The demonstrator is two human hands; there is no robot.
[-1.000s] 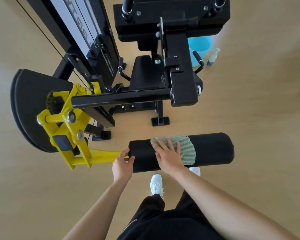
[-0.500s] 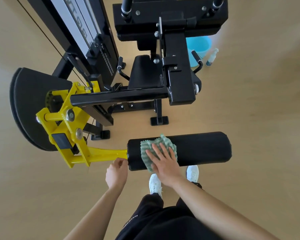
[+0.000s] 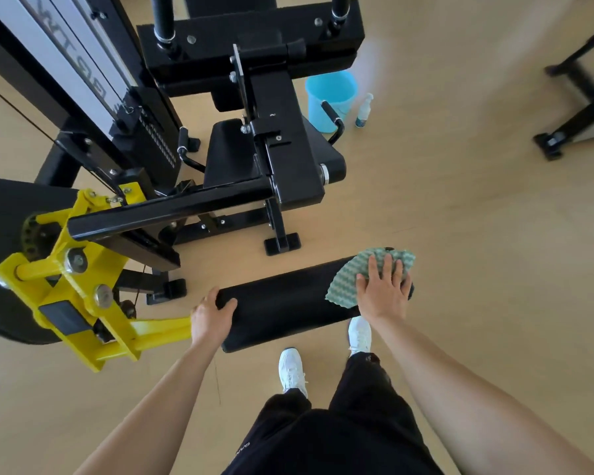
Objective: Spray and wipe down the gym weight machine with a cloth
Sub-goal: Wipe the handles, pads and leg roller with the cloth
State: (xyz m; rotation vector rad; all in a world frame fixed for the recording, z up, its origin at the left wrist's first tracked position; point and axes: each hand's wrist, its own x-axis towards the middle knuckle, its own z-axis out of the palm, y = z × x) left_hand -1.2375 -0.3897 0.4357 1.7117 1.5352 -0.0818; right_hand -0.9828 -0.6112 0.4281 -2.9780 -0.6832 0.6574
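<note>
A black padded roller (image 3: 282,303) lies crosswise in front of me, fixed to the machine's yellow lever arm (image 3: 93,303). My right hand (image 3: 384,289) presses a green-and-white wavy cloth (image 3: 350,275) flat on the roller's right end, fingers spread. My left hand (image 3: 211,315) grips the roller's left end, thumb over the top edge. The black weight machine (image 3: 271,138), with seat and weight stack, stands beyond.
A blue bucket (image 3: 330,94) and a small spray bottle (image 3: 363,111) stand on the tan floor to the right of the machine. Another machine's black foot (image 3: 563,132) is at the far right. My white shoes (image 3: 290,368) are just below the roller.
My right hand has slid the cloth from the roller's left part to its right end. My left hand has moved up from the yellow arm onto the roller's left end.
</note>
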